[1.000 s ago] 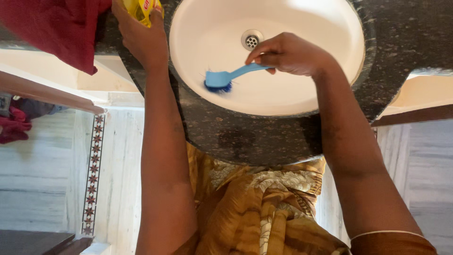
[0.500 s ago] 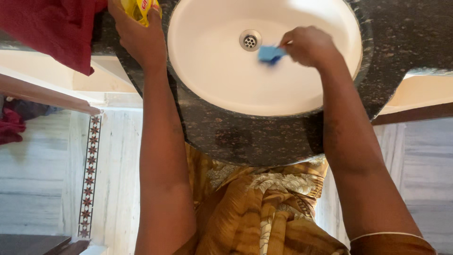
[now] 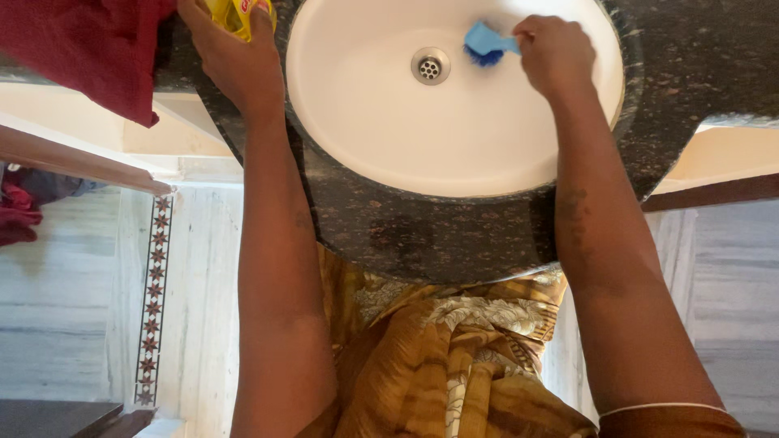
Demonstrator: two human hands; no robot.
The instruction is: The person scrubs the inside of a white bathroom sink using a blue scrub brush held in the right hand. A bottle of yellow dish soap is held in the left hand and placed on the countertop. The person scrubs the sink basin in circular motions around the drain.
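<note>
Right hand (image 3: 556, 53): fingers clenched around the handle of a small blue plastic scrubbing brush (image 3: 485, 40). Brush head sits bristles-down against the inner wall of the round white ceramic basin (image 3: 454, 146), just right of the metal drain (image 3: 430, 66), on the far side of the bowl.

Left hand (image 3: 231, 57): fingers wrapped around a crumpled yellow packet (image 3: 237, 15), held over the speckled dark granite counter (image 3: 422, 235) at the basin's left rim. Packet is partly cut off by the frame edge; whether it is open cannot be told.

A dark red cloth (image 3: 89, 49) hangs over the counter's left corner, beside the left hand.

Risks, as judged: the grip is far back on the handle, so on a wet curved wall the brush could skid or twist. The packet, if tilted while squeezed, could spill onto the counter.
</note>
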